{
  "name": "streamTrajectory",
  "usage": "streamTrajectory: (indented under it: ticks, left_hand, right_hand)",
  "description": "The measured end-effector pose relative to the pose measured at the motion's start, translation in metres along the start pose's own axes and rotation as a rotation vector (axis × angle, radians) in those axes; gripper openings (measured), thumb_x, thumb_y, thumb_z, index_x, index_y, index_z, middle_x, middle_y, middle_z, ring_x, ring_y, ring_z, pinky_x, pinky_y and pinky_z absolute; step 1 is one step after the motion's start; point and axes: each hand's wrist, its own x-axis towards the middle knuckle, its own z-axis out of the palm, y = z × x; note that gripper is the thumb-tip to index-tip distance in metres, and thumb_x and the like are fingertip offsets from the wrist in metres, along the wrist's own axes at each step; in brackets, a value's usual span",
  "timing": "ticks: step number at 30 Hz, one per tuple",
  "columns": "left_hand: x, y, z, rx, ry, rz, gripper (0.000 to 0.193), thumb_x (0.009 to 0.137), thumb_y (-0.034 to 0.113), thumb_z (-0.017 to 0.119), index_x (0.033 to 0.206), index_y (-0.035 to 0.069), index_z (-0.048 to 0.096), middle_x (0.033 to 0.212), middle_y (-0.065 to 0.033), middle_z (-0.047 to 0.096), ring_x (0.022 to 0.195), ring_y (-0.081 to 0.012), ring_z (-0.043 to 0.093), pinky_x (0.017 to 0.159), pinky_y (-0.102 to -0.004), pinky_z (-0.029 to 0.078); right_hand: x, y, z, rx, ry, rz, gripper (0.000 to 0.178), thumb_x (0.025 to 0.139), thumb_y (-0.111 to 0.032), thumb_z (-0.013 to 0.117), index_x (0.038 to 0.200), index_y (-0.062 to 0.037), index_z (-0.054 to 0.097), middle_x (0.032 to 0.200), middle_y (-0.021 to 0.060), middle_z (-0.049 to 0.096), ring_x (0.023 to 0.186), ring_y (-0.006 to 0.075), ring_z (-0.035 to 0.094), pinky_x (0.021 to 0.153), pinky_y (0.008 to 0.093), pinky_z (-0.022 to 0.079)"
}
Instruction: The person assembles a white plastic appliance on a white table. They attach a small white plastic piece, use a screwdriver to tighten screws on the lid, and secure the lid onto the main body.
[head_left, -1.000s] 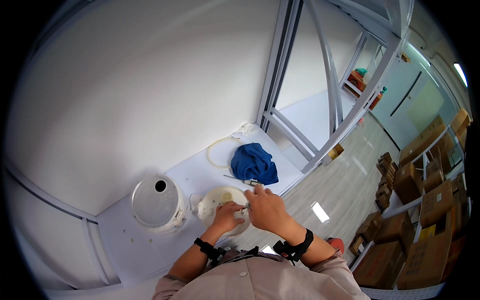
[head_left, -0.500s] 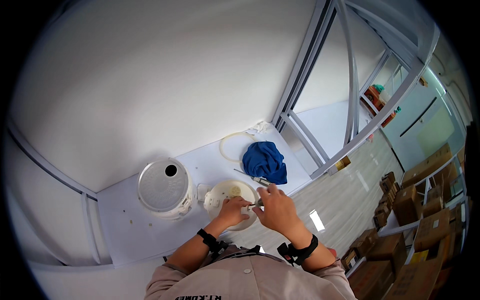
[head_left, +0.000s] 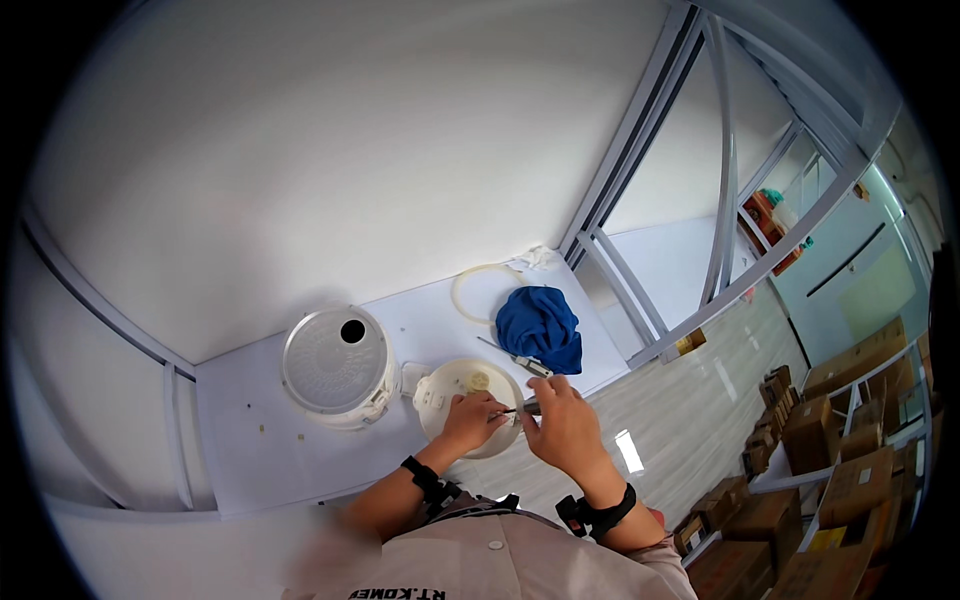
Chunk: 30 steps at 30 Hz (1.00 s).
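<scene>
My right hand [head_left: 563, 423] is closed around a screwdriver [head_left: 531, 408] with a greyish handle, its thin shaft pointing left. My left hand [head_left: 474, 421] meets the shaft's tip over the right part of a round cream-white lid [head_left: 437, 392]. The left fingers are bent and pressed together; what they pinch is hidden. A pale yellowish round part [head_left: 479, 382] shows on the lid just beyond those fingers. Left of the lid stands a white appliance body [head_left: 338, 365], like a rice cooker, with a grey metal top and a dark round hole.
A blue cloth [head_left: 540, 325] lies beyond the lid, with a thin-shafted tool [head_left: 520, 359] beside it. Behind are a pale ring [head_left: 455, 293] and crumpled white material [head_left: 540, 257]. Small bits dot the white table [head_left: 250, 470] at left. Metal framing [head_left: 625, 290] and cardboard boxes [head_left: 810, 410] stand right.
The view has shifted slightly, so the table things appear a little further right. Both hands stay at the lid, and more of the screwdriver shaft shows between them.
</scene>
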Motion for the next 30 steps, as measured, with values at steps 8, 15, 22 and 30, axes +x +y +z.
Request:
streamTrajectory:
  ticks: [8,15,22,30]
  left_hand:
    - [0.005,0.000,0.001,-0.021,-0.001,-0.014,0.017,0.092,0.033,0.076,0.101,0.019,0.080,0.101,0.0022,0.071,0.101,-0.0218,0.068,0.092,-0.0444,0.039]
    - [0.010,0.007,-0.004,-0.014,-0.049,-0.066,0.017,0.089,0.032,0.078,0.100,0.018,0.076,0.102,0.0020,0.071,0.103,-0.0221,0.068,0.094,-0.0460,0.039]
    - [0.011,0.006,-0.001,0.040,-0.071,-0.062,0.020,0.090,0.034,0.076,0.105,0.020,0.079,0.103,0.0013,0.071,0.108,-0.0233,0.066,0.094,-0.0470,0.038]
    - [0.014,0.004,-0.002,0.085,-0.136,-0.111,0.019,0.095,0.035,0.069,0.101,0.021,0.080,0.101,-0.0018,0.073,0.104,-0.0243,0.067,0.092,-0.0466,0.038]
  right_hand:
    - [-0.006,0.022,0.004,0.086,-0.064,0.066,0.037,0.084,-0.013,0.079,0.117,-0.0058,0.065,0.097,0.0174,0.068,0.088,0.0399,0.070,0.071,0.0471,0.057]
    - [-0.005,0.017,-0.002,0.179,0.001,-0.100,0.044,0.078,0.000,0.074,0.120,-0.0056,0.064,0.103,0.0149,0.067,0.095,0.0391,0.065,0.081,0.0479,0.054]
    - [-0.008,0.022,0.000,0.192,-0.028,-0.135,0.048,0.077,0.004,0.070,0.123,-0.0045,0.062,0.108,0.0153,0.066,0.097,0.0396,0.061,0.082,0.0484,0.051]
    - [-0.012,0.030,-0.008,0.297,0.175,-0.128,0.045,0.076,0.003,0.073,0.119,-0.0036,0.064,0.109,0.0169,0.068,0.100,0.0409,0.063,0.086,0.0463,0.052]
